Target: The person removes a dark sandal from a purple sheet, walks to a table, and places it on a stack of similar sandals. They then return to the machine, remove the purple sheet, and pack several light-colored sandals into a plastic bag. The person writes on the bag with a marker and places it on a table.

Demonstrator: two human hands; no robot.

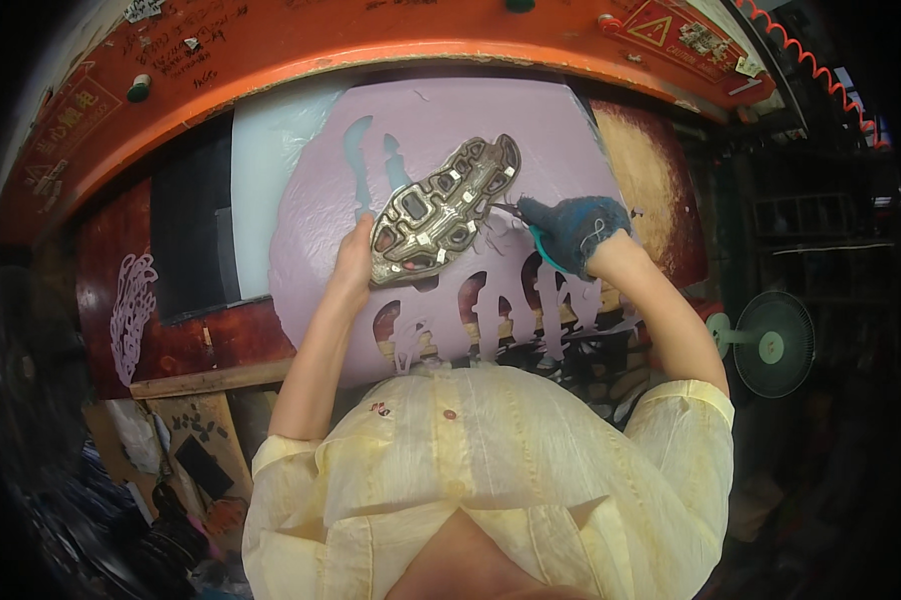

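My left hand [353, 262] grips the lower left end of a metal cutting die [426, 225] shaped like a shoe sole, its frame divided into several cells. The die is held at a slant above a pale purple sheet [316, 215]. In a dark blue glove, my right hand [579, 232] is closed around teal-handled scissors [543, 245]. Their dark tip points left, close to the die's right edge. Thin purple strands hang near the tip. Long curved cut-outs show in the sheet, at its upper left and along its near edge.
An orange machine beam [371, 62] spans the far side. Left of the purple sheet lie a pale blue sheet [256, 200], a black panel [196, 215] and a bundle of purple offcuts [134, 315]. A fan [773, 345] stands at the right, and a red coiled hose [821, 72] hangs at the upper right.
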